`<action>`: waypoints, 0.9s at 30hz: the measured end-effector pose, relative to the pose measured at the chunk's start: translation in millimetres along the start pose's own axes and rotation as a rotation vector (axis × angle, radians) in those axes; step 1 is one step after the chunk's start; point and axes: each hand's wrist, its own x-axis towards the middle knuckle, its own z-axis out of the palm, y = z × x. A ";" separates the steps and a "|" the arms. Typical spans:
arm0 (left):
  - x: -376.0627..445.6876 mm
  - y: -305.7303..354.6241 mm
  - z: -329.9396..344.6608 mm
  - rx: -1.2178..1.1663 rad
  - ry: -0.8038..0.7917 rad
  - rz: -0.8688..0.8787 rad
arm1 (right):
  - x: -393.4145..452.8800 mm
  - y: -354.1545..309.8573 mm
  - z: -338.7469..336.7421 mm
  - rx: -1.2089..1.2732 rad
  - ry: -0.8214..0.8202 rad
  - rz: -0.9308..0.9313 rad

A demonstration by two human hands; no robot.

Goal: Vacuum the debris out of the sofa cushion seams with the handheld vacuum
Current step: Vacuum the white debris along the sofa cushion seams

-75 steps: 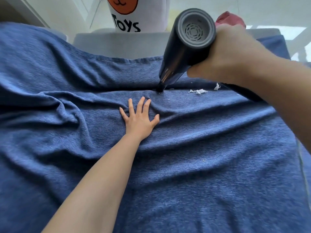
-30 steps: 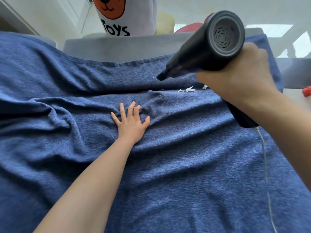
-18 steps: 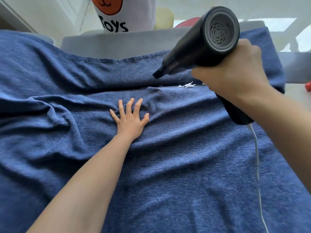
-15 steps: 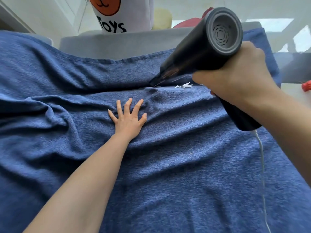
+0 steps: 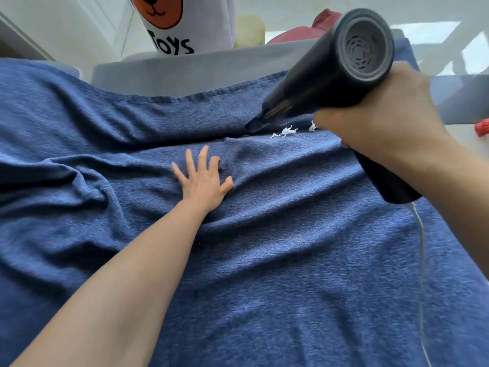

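My right hand (image 5: 383, 120) grips the black handheld vacuum (image 5: 328, 75) by its handle. The narrow nozzle tip (image 5: 254, 127) points down-left into the seam between seat and backrest of the sofa, which is draped in a blue cover (image 5: 264, 260). White paper scraps (image 5: 287, 131) lie in the seam just right of the nozzle tip, and one more scrap (image 5: 312, 126) sits beside my right hand. My left hand (image 5: 202, 178) presses flat on the cover, fingers spread, a little in front of the seam.
A grey sofa back (image 5: 185, 72) shows above the cover's hem. Behind it stand a white bin marked "Toys" (image 5: 182, 22) and red and yellow items. A white cord (image 5: 422, 260) hangs from the vacuum handle. A small red object (image 5: 483, 129) sits at the far right.
The vacuum nozzle has dropped from above the seam down onto it, just left of the white scraps. My left hand stays pressed on the cover.
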 end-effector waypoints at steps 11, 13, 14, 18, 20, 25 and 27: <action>-4.3 32.5 21.2 -0.044 -0.099 0.150 | 5.5 0.1 22.2 -0.143 -0.050 -0.131; -5.7 31.0 20.5 -0.037 -0.107 0.162 | 8.8 -1.4 22.7 -0.183 -0.029 -0.154; -6.4 30.9 20.4 -0.033 -0.111 0.162 | 10.9 -2.2 22.8 -0.193 -0.020 -0.161; -8.0 32.1 23.4 -0.020 -0.098 0.159 | 16.9 -3.2 29.0 -0.201 -0.031 -0.156; -6.8 31.9 23.8 -0.020 -0.099 0.157 | 18.7 -2.7 32.9 -0.194 -0.029 -0.147; -8.1 29.6 25.2 -0.025 -0.104 0.152 | 21.0 -1.0 18.2 -0.142 -0.036 -0.117; -7.0 31.0 24.2 -0.026 -0.107 0.152 | 22.8 1.5 6.8 -0.118 0.030 -0.112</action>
